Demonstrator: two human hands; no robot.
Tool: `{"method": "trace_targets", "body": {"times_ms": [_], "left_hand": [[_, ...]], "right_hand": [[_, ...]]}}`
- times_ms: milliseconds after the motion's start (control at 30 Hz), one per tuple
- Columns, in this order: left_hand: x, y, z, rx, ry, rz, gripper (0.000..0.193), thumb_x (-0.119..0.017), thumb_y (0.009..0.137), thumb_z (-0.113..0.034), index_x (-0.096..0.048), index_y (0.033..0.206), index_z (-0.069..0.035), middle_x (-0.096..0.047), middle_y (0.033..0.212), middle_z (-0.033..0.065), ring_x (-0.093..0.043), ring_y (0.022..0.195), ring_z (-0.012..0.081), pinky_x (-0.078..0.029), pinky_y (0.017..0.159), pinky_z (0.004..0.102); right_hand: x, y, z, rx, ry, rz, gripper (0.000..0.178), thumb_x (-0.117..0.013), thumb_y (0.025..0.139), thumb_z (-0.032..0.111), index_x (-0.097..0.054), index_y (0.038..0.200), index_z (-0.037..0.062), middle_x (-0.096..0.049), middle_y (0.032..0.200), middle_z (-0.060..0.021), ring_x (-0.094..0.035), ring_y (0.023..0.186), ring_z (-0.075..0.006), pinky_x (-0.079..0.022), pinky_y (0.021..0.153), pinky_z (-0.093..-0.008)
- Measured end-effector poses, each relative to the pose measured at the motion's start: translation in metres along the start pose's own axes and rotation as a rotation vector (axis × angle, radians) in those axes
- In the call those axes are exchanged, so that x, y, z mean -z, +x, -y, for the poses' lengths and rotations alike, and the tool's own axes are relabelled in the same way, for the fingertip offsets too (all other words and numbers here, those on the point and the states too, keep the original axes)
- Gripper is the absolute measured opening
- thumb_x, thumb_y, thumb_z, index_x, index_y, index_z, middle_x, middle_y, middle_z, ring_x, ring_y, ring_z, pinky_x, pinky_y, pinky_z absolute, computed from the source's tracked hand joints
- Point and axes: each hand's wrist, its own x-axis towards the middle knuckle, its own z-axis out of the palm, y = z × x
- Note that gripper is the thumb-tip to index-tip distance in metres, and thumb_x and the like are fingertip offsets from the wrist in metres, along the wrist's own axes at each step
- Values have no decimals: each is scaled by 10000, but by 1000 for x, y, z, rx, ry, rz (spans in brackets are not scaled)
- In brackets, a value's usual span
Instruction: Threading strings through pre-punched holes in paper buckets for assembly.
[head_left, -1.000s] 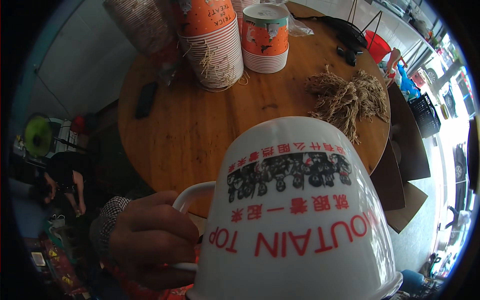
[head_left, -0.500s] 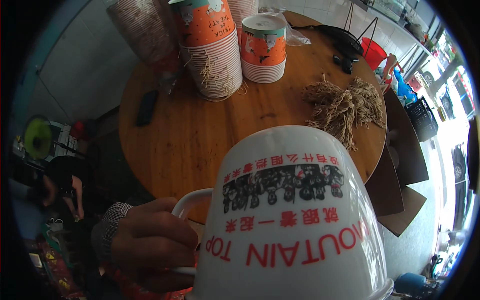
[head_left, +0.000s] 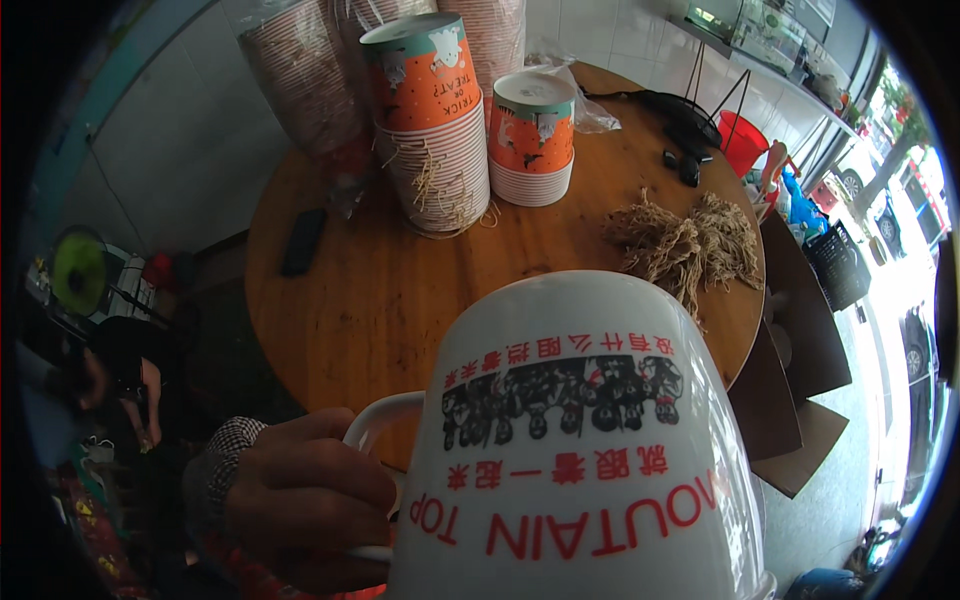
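A large white mug (head_left: 580, 305) with red lettering and a dark picture of a row of figures fills the lower middle, close up. Its print stands upside down, and its base points away over the table. My left hand (head_left: 300, 480), below a checked cuff, is closed round the mug's handle. My right hand does not show. Beyond the mug, a tall stack of paper cups (head_left: 435, 170) with orange Halloween print has loose strings hanging down its side. A shorter stack of the same cups (head_left: 532, 140) stands to its right. A bundle of tan twine (head_left: 690, 240) lies farther right.
These stand on a round wooden table (head_left: 330, 340). A dark phone-like slab (head_left: 303, 241) lies at its left, bagged cup stacks (head_left: 300, 80) behind. Cardboard boxes (head_left: 800, 445) and a red bucket (head_left: 741, 143) are at the right. Another person (head_left: 130, 380) bends near a green fan (head_left: 78, 270).
The table and cup stacks sit lower in the picture as the view has tilted up. The mug has dropped slightly in the picture, still in my left hand.
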Motion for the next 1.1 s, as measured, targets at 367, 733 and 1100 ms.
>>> {"method": "trace_targets", "body": {"times_ms": [367,733,1100], "left_hand": [[-2,-51,-18,1056,-532,-326,237,-643,879,-130,-628,1030,53,-649,891,82,-634,767,178,-500,671,293],[110,-219,74,1268,-289,-1080,222,-477,997,-301,-489,852,-133,-446,704,-39,-394,589,59,-319,519,207],[285,-380,407,1356,-31,-1560,232,-553,894,-374,-532,759,-186,-476,625,-63,-382,492,61,-291,430,211]], "right_hand": [[0,-3,-5,25,-3,-14,68,-592,867,7,-649,899,-12,-619,1012,-108,-620,908,-192,-514,723,-275],[-10,10,-3,33,-149,15,73,-559,880,-14,-630,896,-12,-613,1005,-94,-588,878,-156,-470,734,-247],[-13,6,2,-62,-143,-53,87,-534,862,-53,-615,889,-36,-605,1023,-117,-577,971,-188,-451,870,-282]]}}
